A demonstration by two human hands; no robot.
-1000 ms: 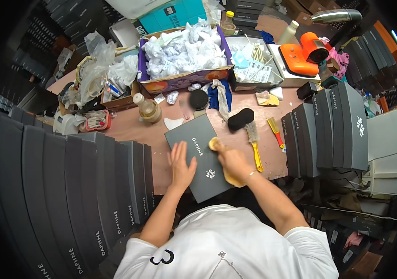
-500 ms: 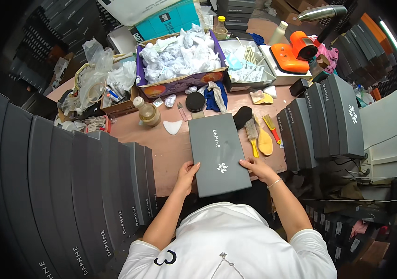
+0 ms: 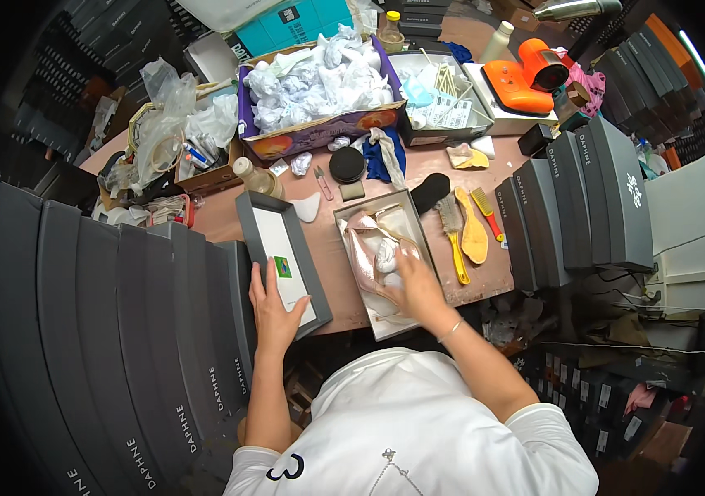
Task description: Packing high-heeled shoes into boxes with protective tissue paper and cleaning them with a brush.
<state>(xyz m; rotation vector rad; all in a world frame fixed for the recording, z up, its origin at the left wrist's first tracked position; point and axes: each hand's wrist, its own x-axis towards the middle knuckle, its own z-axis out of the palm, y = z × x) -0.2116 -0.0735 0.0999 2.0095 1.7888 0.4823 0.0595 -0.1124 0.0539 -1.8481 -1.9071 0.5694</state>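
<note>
An open grey shoebox (image 3: pixel 422 225) lies at the table's near edge. Inside is a pair of metallic pink shoes (image 3: pixel 361 258) with white crumpled paper (image 3: pixel 386 255) between them. My right hand (image 3: pixel 421 291) reaches into the box over the shoes. Its fingers are blurred and partly hidden, so I cannot tell whether they grip anything. To the left, the box's grey lid (image 3: pixel 272 229) rests tilted with its white inside facing up and a small green sticker (image 3: pixel 283 266) on it. My left hand (image 3: pixel 276 306) lies against the lid, fingers and thumb spread.
Grey shoeboxes stand in rows at left (image 3: pixel 142 314) and right (image 3: pixel 571 207). Brushes (image 3: pixel 453 240), a yellow insole (image 3: pixel 474 236), a round black tin (image 3: pixel 347 164) and small snips (image 3: pixel 323 183) lie beyond the box. Behind them is a carton (image 3: pixel 319 136) of crumpled paper.
The closed shoebox that both hands held is now open. Its lid has moved to the left under my left hand, and my right hand has gone into the box, where the shoes show.
</note>
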